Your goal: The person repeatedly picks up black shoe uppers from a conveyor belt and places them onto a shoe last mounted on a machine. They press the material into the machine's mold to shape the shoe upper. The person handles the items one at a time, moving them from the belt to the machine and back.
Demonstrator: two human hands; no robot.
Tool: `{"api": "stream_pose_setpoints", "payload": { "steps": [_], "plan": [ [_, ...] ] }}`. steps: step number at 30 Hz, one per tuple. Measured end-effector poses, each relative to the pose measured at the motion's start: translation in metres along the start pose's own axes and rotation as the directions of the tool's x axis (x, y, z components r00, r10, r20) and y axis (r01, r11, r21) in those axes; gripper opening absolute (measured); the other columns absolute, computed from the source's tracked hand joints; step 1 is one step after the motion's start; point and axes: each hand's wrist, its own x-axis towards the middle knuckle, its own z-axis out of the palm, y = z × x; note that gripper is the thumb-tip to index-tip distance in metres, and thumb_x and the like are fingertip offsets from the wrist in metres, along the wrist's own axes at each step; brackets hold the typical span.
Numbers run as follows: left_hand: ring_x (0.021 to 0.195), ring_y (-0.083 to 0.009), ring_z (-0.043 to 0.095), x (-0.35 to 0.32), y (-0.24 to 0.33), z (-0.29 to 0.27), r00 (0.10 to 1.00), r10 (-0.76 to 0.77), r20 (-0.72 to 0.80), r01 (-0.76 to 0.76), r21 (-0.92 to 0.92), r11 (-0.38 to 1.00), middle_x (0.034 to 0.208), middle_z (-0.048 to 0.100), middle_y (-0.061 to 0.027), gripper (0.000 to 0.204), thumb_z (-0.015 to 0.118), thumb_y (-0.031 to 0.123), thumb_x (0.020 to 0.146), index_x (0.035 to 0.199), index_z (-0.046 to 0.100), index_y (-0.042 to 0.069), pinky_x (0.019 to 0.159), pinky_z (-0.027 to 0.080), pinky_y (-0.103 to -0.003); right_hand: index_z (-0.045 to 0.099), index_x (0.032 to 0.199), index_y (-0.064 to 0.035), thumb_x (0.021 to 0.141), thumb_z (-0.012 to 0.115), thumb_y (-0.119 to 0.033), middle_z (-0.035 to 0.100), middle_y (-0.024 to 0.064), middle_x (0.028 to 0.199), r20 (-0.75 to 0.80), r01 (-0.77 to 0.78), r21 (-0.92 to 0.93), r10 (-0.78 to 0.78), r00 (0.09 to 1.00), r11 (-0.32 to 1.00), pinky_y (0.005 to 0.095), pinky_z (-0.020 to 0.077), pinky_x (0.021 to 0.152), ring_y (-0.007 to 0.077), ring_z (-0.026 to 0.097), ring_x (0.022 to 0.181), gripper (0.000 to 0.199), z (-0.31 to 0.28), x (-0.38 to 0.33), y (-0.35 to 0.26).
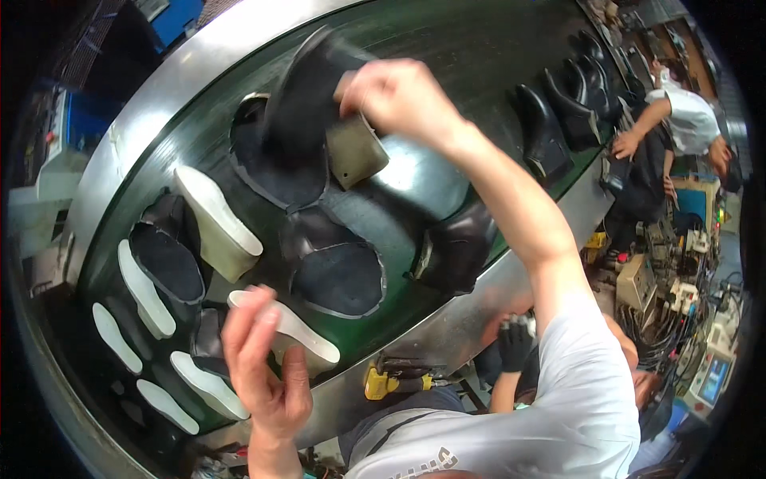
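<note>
— What have you got in each hand?

— My right hand (396, 94) is stretched far out over the dark green conveyor belt (479, 56), fingers closed around a black leather boot upper with a tan lining flap (319, 104). I hold it lifted and tilted above the belt. My left hand (259, 359) is close to me, fingers curled around the heel end of a pale cream rubber shoe sole (299, 331), thumb on the near side.

— And what lies around them?

— Just under my right hand sits a flat black upper with a light cut edge (275, 172). Between my two hands lies another black upper, opened flat (339, 275). To the left of my left hand there is a third black upper (167, 259) with a cream sole leaning on it (215, 223), and more cream soles in a row (144, 291) toward the belt's near edge. To the right of my right arm a dark boot (459, 247) stands on the belt; further off, beyond my right hand, is a line of black boots (558, 120).

— Anyone else there?

— A person in a white shirt (686, 120) works at the far end, and a gloved hand (515, 339) shows below the metal rim, though I can't tell whose it is.
</note>
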Motion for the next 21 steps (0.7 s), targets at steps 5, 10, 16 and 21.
{"api": "stream_pose_setpoints", "payload": {
  "steps": [5,10,16,21],
  "plan": [
    [0.104,-0.0282,0.054,0.047,0.037,0.003,0.835,-0.024,0.549,-0.221,0.376,0.900,0.105,0.058,-0.0143,0.044,0.080,0.013,0.071,0.107,0.058,0.002,0.090,0.043,-0.041,0.069,0.073,-0.0061,0.081,0.059,-0.020,0.065,0.0140,0.069,0.637,0.339,0.275,-0.435,0.637,0.899,0.0424,0.0527,0.067,0.0349,0.065,0.070,0.019,-0.010,-0.073,-0.115],
    [0.057,-0.0231,0.048,-0.029,0.011,-0.053,0.655,-0.326,0.681,0.571,-0.165,0.804,0.065,0.054,-0.0099,0.028,0.083,0.012,0.070,0.074,0.060,-0.003,0.052,0.037,-0.032,0.070,0.085,-0.0030,0.089,0.063,-0.019,0.069,0.0099,0.081,0.557,-0.100,0.627,-0.354,0.751,0.773,0.0325,0.0519,0.071,0.0177,0.067,0.077,0.018,0.007,-0.024,-0.097],
    [0.071,-0.0152,0.064,-0.164,0.004,-0.126,0.730,-0.683,0.015,0.624,-0.423,0.658,0.073,0.067,-0.0073,0.051,0.089,0.041,0.064,0.068,0.066,-0.004,0.066,0.048,-0.029,0.063,0.115,-0.0065,0.082,0.067,-0.036,0.067,0.0192,0.102,-0.379,-0.224,-0.495,0.023,0.925,0.840,0.0426,0.0507,0.089,0.0348,0.065,0.099,0.044,0.084,0.078,0.134],
    [0.091,-0.0148,0.062,-0.211,0.024,-0.157,0.601,-0.767,-0.224,0.711,-0.287,0.642,0.103,0.067,-0.0076,0.061,0.073,0.046,0.085,0.114,0.058,-0.005,0.082,0.049,-0.029,0.057,0.126,-0.0080,0.075,0.075,-0.042,0.064,0.0220,0.118,-0.065,-0.613,-0.524,0.690,0.721,0.591,0.0428,0.0505,0.092,0.0319,0.063,0.111,0.064,0.092,0.059,0.161]
  ]
}}
